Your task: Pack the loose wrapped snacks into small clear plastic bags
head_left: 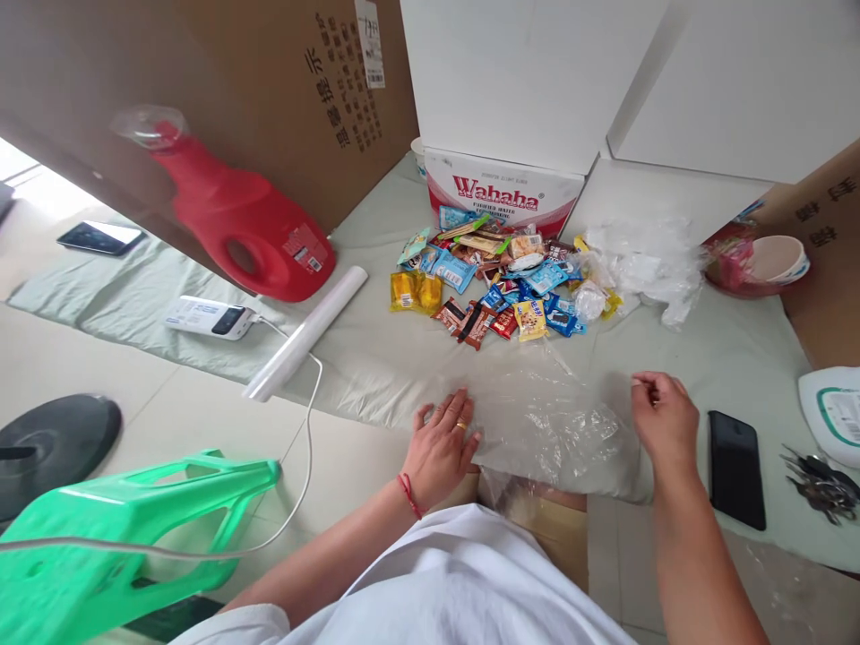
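Clear film (561, 428) lies on cloth (732, 358) | Left hand (440, 445): grip spread at film edge | Right hand (664, 419): grip curled closed, contents unclear | Likely light, limp, slippery; hold by edges

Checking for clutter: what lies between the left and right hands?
Crumpled clear plastic lies between the left hand and right hand, as the head view shows.

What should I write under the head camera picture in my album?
Left hand on clear plastic, right hand curled beside it, colourful snacks heaped beyond.
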The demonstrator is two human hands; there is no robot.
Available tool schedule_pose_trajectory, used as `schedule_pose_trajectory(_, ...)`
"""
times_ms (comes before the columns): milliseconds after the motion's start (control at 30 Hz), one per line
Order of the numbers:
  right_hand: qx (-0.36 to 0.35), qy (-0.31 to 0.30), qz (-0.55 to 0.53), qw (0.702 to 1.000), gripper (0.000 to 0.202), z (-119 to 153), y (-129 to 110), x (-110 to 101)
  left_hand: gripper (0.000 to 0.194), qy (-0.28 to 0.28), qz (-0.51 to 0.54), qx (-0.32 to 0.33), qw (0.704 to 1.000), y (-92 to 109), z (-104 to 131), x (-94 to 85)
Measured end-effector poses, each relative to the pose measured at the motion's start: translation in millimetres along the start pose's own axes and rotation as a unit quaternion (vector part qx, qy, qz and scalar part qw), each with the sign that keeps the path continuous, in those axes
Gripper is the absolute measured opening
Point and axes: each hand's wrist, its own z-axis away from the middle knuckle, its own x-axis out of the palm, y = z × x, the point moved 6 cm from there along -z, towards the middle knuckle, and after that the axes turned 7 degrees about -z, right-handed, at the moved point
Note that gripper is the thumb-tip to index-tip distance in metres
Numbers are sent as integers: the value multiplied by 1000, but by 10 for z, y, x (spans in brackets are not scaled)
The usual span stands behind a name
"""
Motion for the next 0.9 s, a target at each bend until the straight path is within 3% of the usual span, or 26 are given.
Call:
schedule_pose_trajectory(67, -61, -48, -2, 997, 29, 157, -328, 138, 50, -3, -2, -11, 1000, -4, 27, -34)
schedule_pose_trajectory(167, -136, -240, -2, 961, 29, 572, -792, 729, 50, -9, -8, -14, 1000, 23, 73, -36)
schedule_pose_trajectory(200, -165, -265, 16, 950, 31, 703, -924, 935, 50, -9, -10, -8, 1000, 41, 98, -34)
schedule_pose_trajectory(333, -230, -242, 75, 940, 56, 1008, -1255, 1594, 40, -6, -12, 11, 1000, 96, 237, -136)
schedule_pose_trajectory(433, -272, -271, 83, 920, 59, 1177, -1348, 1879, 30, 18, -22, 1, 1000, 118, 283, -417)
schedule_pose_trajectory(533, -339, -319, 83, 881, 55, 1360, -1359, 1995, 26, 73, 9, -9, 997, 172, 166, -723)
schedule_pose_trajectory(600, -377, -333, 84, 860, 55, 1444, -1331, 2028, 30, 93, 70, 9, 993, 219, -28, -766)
schedule_pose_trajectory(700, -416, -337, 83, 840, 58, 1474, -1274, 2055, 36, 69, 132, 20, 989, 180, -436, -517)
schedule_pose_trajectory(767, -436, -350, 64, 827, 57, 1461, -1243, 2030, 40, 42, 113, -36, 992, 8, -686, -259)
schedule_pose_trajectory(900, -452, -381, -18, 807, 46, 1389, -1159, 1771, 48, 28, 38, -52, 998, -290, -901, 49)
